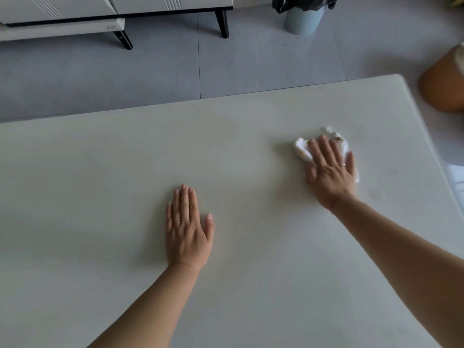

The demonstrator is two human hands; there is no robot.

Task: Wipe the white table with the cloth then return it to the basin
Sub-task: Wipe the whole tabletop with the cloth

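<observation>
wiping step in hand. our right hand (331, 172) presses flat, fingers spread, on the cloth (302, 149) near the table's (100, 172) far right corner. left hand (187, 229) rests open mid-table, holding nothing. next we judge: sweep toward the bare left side; right edge close. basin not in view.

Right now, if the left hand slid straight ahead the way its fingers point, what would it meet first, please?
Nothing, apparently: the left hand has only bare white table ahead, up to the far edge; the cloth lies off to the right.
</observation>
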